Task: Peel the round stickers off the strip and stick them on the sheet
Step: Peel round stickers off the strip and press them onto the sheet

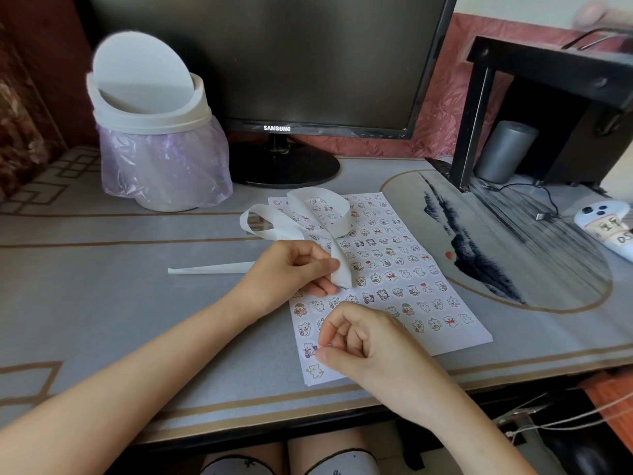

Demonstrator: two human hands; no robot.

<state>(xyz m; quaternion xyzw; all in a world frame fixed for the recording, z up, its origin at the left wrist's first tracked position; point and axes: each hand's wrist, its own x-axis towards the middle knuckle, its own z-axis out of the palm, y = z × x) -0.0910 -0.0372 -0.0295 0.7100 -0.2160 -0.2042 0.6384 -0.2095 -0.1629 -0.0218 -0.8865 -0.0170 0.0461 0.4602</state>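
The sheet (445, 337) on the desk (137, 303) is almost full of round stickers (390, 275). The left hand (291, 272) grips the strip (329, 204) above it; the right hand (363, 341) fingers (325, 354) pinch one sticker (330, 345) near the lower-left corner, where few places remain.

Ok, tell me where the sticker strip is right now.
In the head view the strip loops over the far left corner of the sheet, just in front of the monitor stand, and its near end is pinched by the left hand.
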